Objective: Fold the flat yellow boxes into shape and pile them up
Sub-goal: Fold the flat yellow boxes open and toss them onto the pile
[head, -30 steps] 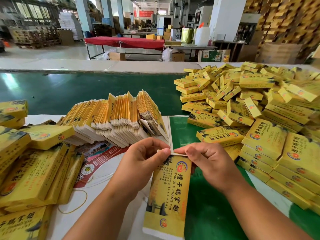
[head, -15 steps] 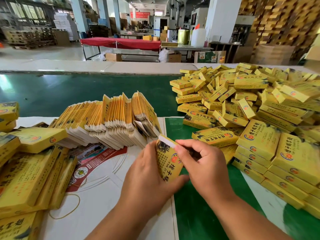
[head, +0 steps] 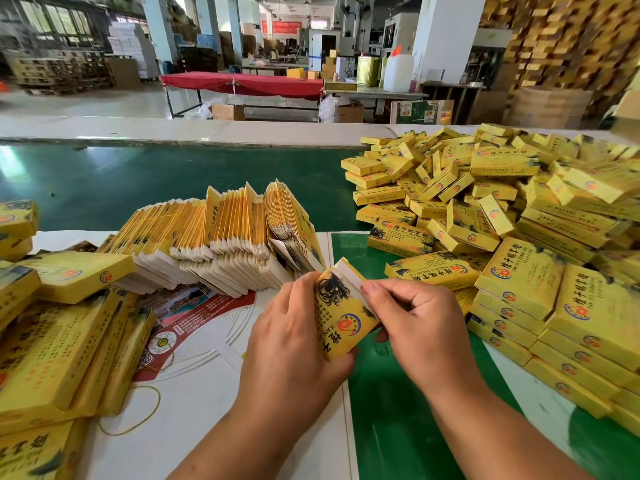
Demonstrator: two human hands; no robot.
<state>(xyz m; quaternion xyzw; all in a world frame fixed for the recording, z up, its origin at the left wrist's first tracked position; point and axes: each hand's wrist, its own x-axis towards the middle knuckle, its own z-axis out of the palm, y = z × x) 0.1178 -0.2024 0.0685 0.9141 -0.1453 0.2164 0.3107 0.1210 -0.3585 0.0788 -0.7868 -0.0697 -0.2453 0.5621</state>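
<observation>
Big pile of folded boxes (head: 512,216) at 2 o'clock, fat stack of flats (head: 221,244) at 11. Left hand (head: 294,334) grips one box (head: 341,317) dead centre, right hand (head: 415,323) pinching its end flap. Plenty left, I'd say.

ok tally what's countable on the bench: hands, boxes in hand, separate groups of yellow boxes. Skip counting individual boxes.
Hands: 2 (left hand, right hand)
Box in hand, gripped by both: 1
Fanned stack of flat boxes: 1
Heaps of yellow boxes: 2 (right heap, left heap)
Total: 6
</observation>
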